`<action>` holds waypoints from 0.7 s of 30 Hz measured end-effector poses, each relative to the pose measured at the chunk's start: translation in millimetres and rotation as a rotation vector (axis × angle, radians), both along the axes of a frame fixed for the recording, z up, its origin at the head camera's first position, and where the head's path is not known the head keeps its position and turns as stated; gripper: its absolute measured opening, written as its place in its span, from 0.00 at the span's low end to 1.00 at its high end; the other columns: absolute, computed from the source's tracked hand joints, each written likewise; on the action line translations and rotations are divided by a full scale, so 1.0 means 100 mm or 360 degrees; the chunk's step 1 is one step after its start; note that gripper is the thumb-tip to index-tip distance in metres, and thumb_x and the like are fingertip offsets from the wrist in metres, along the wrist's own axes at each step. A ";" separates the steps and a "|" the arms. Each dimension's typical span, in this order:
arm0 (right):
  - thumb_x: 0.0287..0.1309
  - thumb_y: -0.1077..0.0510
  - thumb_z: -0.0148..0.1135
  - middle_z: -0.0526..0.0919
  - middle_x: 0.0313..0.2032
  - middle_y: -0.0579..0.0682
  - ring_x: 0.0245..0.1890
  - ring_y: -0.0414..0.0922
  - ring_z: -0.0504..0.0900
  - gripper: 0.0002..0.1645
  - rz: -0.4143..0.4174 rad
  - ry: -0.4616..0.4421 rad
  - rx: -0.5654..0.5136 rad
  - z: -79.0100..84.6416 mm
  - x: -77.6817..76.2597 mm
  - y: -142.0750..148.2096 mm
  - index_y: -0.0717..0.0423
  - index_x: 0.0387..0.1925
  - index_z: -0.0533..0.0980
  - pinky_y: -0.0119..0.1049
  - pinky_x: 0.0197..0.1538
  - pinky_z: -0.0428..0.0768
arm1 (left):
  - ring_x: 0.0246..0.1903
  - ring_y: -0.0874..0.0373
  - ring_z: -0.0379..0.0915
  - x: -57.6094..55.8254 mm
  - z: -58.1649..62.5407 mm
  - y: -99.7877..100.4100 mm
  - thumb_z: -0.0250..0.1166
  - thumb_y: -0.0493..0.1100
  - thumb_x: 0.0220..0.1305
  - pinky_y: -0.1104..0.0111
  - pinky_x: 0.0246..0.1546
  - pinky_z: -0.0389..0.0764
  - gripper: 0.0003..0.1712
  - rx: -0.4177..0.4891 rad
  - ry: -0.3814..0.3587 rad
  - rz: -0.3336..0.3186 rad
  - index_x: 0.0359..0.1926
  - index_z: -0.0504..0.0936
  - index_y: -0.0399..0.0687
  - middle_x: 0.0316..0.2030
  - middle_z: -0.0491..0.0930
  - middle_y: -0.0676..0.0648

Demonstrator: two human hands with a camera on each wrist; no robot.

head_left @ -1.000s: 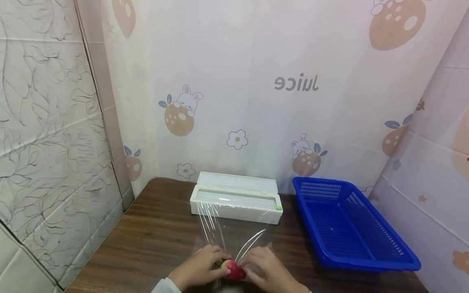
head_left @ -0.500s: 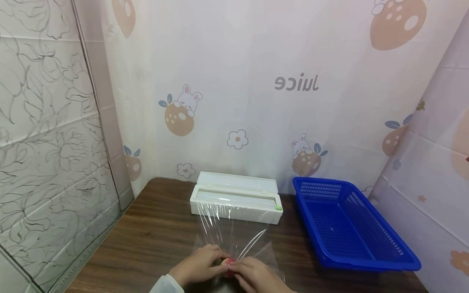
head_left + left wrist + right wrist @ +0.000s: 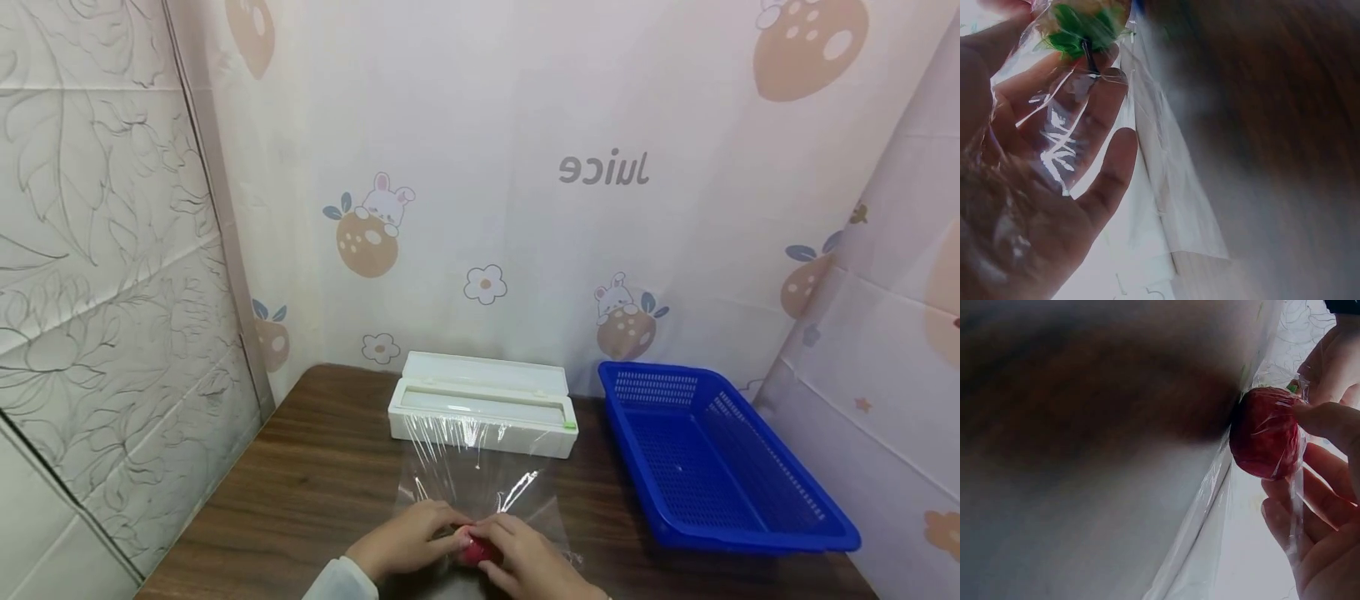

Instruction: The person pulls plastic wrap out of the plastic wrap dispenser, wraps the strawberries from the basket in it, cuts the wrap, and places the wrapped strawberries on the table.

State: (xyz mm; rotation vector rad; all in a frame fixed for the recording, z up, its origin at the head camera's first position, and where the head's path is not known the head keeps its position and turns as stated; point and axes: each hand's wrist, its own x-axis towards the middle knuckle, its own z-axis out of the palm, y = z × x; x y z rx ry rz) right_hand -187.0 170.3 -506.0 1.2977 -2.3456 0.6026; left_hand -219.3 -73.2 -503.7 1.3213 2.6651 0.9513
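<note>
- Behind the box (image 3: 480,388): pale curtain (image 3: 480,125), faintly creased, printed with rabbits (image 3: 385,204) and mirrored "Juice" lettering (image 3: 603,168), cut off along the top.
- Left of the box: pale wall (image 3: 90,250), line-drawn flowers.
- Under the box: dark wood-grain table (image 3: 315,467), near edge out of frame.
- Box itself: white, smooth, long, hinged lid (image 3: 486,370) raised; inside only partly visible.
- From the front of the box to the hands: clear film (image 3: 450,479), glossy, streaked with creases, outer edges hard to trace.
- In front of the box, between both hands: rounded red fruit (image 3: 476,551) under clinging film; half covered by fingers in the head view, cut off at top in the left wrist view, green leaves (image 3: 1072,34) and dark stem (image 3: 1090,56) visible there.
- Left hand (image 3: 408,537): clamped on the fruit's stem end, film glinting across the palm.
- Right hand (image 3: 531,562): clamped on the fruit's other end, wrist cut off below.
- Right of the box: blue basket (image 3: 697,475), latticed walls.
- Right wrist view: large dark blur, impossible to identify.
</note>
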 end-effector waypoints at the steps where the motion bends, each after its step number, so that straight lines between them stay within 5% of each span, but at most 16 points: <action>1: 0.53 0.59 0.75 0.80 0.49 0.44 0.47 0.36 0.80 0.28 -0.0010 -0.0020 0.0006 0.00 0.00 0.00 0.54 0.56 0.77 0.29 0.48 0.80 | 0.49 0.64 0.77 0.00 0.00 0.00 0.54 0.53 0.77 0.66 0.50 0.80 0.20 0.0005 0.0013 0.0003 0.55 0.84 0.47 0.48 0.83 0.56; 7: 0.55 0.58 0.75 0.81 0.48 0.44 0.47 0.37 0.80 0.25 -0.0077 -0.0017 0.0036 0.01 -0.02 -0.02 0.54 0.54 0.78 0.32 0.48 0.82 | 0.50 0.61 0.78 -0.01 0.00 0.00 0.51 0.47 0.79 0.63 0.53 0.79 0.18 -0.0034 0.0081 0.0061 0.53 0.85 0.48 0.49 0.84 0.55; 12: 0.58 0.58 0.72 0.81 0.46 0.44 0.47 0.37 0.81 0.21 -0.0094 -0.0003 0.0053 0.04 -0.04 -0.05 0.55 0.52 0.79 0.31 0.48 0.82 | 0.52 0.59 0.77 0.01 0.02 0.00 0.56 0.45 0.75 0.58 0.54 0.78 0.14 -0.0084 0.0155 0.0209 0.54 0.84 0.51 0.49 0.82 0.55; 16: 0.60 0.57 0.71 0.82 0.46 0.45 0.46 0.38 0.81 0.19 -0.0116 -0.0028 0.0077 0.07 -0.05 -0.06 0.56 0.51 0.79 0.32 0.46 0.82 | 0.52 0.59 0.75 0.09 0.09 0.04 0.62 0.45 0.71 0.54 0.52 0.77 0.10 -0.0031 0.0350 0.0290 0.51 0.83 0.55 0.49 0.80 0.56; 21: 0.61 0.57 0.70 0.81 0.45 0.43 0.45 0.36 0.80 0.15 -0.0153 -0.0075 0.0097 0.09 -0.06 -0.07 0.54 0.49 0.79 0.30 0.45 0.81 | 0.43 0.66 0.75 0.19 0.20 0.12 0.69 0.46 0.63 0.64 0.44 0.77 0.07 0.0011 0.0637 0.0229 0.42 0.83 0.56 0.40 0.80 0.60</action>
